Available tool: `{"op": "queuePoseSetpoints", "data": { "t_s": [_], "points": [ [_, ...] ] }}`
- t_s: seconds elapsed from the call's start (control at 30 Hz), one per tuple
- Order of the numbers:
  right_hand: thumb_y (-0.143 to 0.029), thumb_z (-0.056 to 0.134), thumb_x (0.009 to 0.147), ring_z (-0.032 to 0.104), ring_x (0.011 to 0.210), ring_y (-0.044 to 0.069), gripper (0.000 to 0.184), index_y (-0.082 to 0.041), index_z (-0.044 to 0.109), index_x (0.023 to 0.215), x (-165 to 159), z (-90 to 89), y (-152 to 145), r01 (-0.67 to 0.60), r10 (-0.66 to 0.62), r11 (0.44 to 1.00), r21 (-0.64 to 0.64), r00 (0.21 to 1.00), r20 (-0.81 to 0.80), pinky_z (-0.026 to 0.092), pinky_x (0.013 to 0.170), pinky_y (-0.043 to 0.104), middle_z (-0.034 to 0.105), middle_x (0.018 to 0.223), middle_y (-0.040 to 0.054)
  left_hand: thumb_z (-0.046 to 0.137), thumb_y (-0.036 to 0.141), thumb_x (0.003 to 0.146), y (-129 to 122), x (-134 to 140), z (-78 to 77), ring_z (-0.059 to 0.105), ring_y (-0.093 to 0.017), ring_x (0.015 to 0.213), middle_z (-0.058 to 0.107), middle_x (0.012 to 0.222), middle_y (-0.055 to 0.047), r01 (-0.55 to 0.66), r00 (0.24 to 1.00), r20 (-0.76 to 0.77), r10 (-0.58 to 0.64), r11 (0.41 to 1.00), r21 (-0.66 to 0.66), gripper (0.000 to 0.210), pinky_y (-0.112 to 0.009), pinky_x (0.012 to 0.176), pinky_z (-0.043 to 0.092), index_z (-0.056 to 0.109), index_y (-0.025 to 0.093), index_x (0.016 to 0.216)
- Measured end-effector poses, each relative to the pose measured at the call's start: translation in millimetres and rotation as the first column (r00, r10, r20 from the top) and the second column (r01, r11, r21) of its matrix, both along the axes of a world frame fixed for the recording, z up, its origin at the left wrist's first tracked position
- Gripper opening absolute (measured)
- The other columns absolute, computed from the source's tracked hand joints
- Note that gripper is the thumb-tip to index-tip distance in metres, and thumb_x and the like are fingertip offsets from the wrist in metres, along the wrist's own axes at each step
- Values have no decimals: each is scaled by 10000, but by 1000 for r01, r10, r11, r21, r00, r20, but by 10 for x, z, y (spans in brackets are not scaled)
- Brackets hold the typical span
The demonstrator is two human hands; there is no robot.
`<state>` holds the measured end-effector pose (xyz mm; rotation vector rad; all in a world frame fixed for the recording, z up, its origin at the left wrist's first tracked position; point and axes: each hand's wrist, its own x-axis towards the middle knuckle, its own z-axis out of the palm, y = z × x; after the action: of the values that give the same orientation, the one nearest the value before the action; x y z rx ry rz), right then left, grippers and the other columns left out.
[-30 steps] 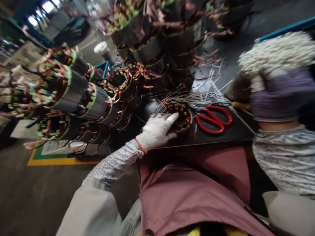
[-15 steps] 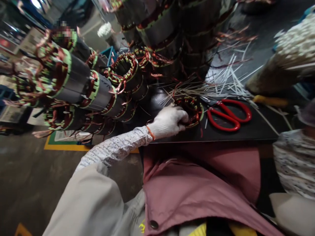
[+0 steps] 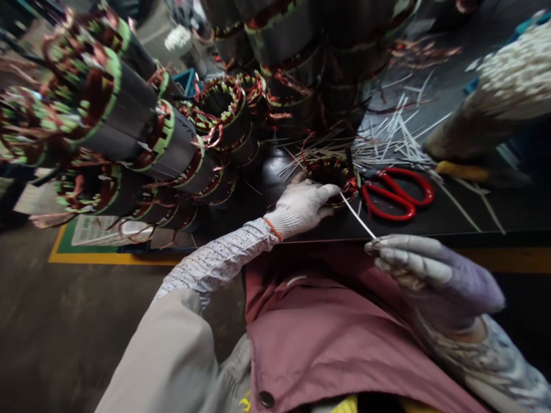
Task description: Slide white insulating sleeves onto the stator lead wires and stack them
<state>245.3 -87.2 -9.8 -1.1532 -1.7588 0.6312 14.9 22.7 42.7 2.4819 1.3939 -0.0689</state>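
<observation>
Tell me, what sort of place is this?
Probably a factory or workshop for electric motors: stacked metal cylinders trail coppery wire, and thin white strips lie scattered near red scissors.

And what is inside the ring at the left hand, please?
In the ring, reddish windings surround a dark middle; its bottom cannot be seen. The left hand covers the near-left edge; whether the white strip enters is unclear.

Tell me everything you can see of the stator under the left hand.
The stator sits on the dark tabletop, opening upward: a dark hollow ringed by reddish, copper-looking windings and yellow-green bits. The left hand covers its near-left side. A white strip pinched by the right hand reaches its near rim; contact is unclear.
</observation>
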Motion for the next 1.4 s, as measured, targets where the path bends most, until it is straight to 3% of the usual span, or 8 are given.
{"op": "queuePoseSetpoints", "data": {
  "t_s": [0.13, 0.3, 0.63, 0.8, 0.87, 0.97, 1.13, 1.4],
  "points": [
    [-201, 614, 942, 792, 846, 188, 309, -368, 744, 1169, -25, 44, -303, -78, 78, 997, 1, 997, 19, 679, 700, 218, 800, 1079, 14, 692, 337, 961, 11, 3, -24, 663, -248, 1222, 752, 1259, -45, -29, 1000, 12, 29, 1000, 3, 488, -419, 1173, 421, 601, 293, 1438],
    [-74, 650, 891, 790, 872, 172, 513, -430, 704, 1257, -79, 96, -359, -31, 25, 994, 109, 998, 58, 668, 736, 188, 797, 1092, -11, 700, 327, 957, 7, 25, -24, 674, -272, 1218, 755, 1243, -96, -47, 999, 2, 47, 998, 31, 584, -423, 1170, 435, 534, 239, 1510],
    [-93, 679, 889, 791, 912, 185, 308, -307, 757, 1095, -220, -145, -134, -37, 43, 991, 128, 998, -46, 685, 753, 256, 792, 1126, 19, 677, 355, 965, 35, 27, -6, 685, -263, 1201, 763, 1213, -95, -53, 999, -14, 53, 999, 13, 616, -428, 1194, 406, 492, 223, 1537],
    [-249, 712, 904, 788, 838, 183, 81, -239, 764, 965, -500, -359, 423, 68, -43, 990, 125, 979, -197, 680, 759, 295, 807, 969, 36, 681, 315, 946, -65, -2, -98, 652, -259, 1277, 754, 1270, -83, -239, 948, 216, 236, 971, -13, 663, -426, 1191, 433, 453, 217, 1560],
    [-304, 705, 921, 781, 816, 186, 119, -230, 749, 1003, -559, -342, 562, 125, -107, 990, 58, 964, -245, 678, 777, 329, 802, 925, 38, 669, 283, 951, -110, -1, -188, 648, -237, 1295, 759, 1281, -70, -328, 876, 370, 308, 945, -10, 612, -424, 1185, 455, 490, 218, 1533],
    [-357, 750, 884, 757, 788, 182, 123, -236, 727, 873, -567, -199, 582, 127, -131, 991, -33, 945, -300, 659, 734, 322, 782, 878, 31, 648, 236, 970, -144, 16, -315, 705, -188, 1208, 783, 1238, -28, -328, 829, 495, 258, 943, 57, 387, -449, 1247, 390, 668, 264, 1356],
    [-307, 740, 879, 714, 736, 161, 111, -243, 723, 790, -527, 46, 563, 76, -74, 997, 5, 984, -159, 612, 698, 297, 748, 825, 30, 588, 228, 1017, -120, 11, -388, 742, -158, 1133, 810, 1155, 0, -191, 897, 432, 99, 966, 174, 264, -477, 1248, 354, 781, 345, 1154],
    [-460, 610, 952, 690, 717, 192, 290, -230, 726, 819, -528, -21, 878, 87, -96, 995, 55, 975, 199, 548, 670, 319, 743, 783, 52, 545, 202, 1005, -69, -32, -369, 725, -174, 1178, 801, 1193, -3, -88, 938, 346, 9, 973, 214, 341, -522, 1273, 302, 755, 355, 1226]
  ]
}}
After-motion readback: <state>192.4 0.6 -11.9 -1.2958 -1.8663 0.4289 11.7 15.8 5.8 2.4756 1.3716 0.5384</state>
